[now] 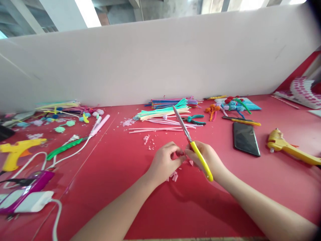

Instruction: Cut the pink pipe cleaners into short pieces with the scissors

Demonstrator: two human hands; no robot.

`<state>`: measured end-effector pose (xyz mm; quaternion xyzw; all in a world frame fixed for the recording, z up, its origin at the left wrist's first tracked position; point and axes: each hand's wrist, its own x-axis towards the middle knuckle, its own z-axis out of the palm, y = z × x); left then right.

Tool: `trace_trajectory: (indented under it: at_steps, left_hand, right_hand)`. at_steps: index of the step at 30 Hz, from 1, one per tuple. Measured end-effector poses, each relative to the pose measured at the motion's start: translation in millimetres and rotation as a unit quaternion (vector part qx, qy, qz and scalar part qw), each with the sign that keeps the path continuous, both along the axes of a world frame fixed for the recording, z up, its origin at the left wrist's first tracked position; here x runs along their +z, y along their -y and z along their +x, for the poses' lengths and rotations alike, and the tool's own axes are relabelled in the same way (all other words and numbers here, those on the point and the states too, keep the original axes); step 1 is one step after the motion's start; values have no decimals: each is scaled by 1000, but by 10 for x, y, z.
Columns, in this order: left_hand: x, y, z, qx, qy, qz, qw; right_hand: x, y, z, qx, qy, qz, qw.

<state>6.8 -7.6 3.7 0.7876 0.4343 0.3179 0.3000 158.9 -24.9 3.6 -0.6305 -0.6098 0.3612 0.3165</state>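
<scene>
My right hand (210, 159) holds a pair of scissors (201, 160) with yellow handles; the closed blades point up and away. Its fingertips meet those of my left hand (164, 160) just above the red table. The left fingers are bent into a pinch, and whatever they hold is too small or hidden to make out. Pale pink fluff clippings (173, 176) lie below the hands, and more pink scraps (146, 139) are scattered farther ahead. Beyond the blades lie pink pipe cleaners (155, 129) and a bundle of mint and cream pipe cleaners (163, 113).
Teal-handled pliers (195, 117) lie behind the scissors. A black phone (246, 139) and a yellow glue gun (288, 145) are at right. On the left are another yellow glue gun (20, 150), a green cutter (65, 148), a pink iron (99, 125), cords and a purple power strip (37, 182).
</scene>
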Motion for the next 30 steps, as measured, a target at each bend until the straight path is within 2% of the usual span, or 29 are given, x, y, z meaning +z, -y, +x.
trace_trajectory:
  at_steps: [4, 8, 12, 16, 22, 30]
  left_hand:
    - [-28, 2, 16, 13, 23, -17, 1000]
    - [25, -37, -26, 27, 148, -65, 986]
    - [75, -125, -123, 69, 326, -133, 933]
    - [101, -185, -202, 71, 425, -180, 884]
    - [117, -186, -221, 36, 482, -187, 855]
    - [119, -204, -237, 37, 497, -189, 846]
  right_hand:
    - [4, 2, -10, 5, 3, 0, 1000]
    - [8, 0, 63, 24, 66, 55, 996]
    - [24, 29, 135, 50, 222, 107, 968]
    - [-9, 57, 132, 79, 306, 138, 939]
    - [-101, 57, 135, 122, 350, 166, 914]
    - [-121, 62, 147, 125, 361, 186, 905]
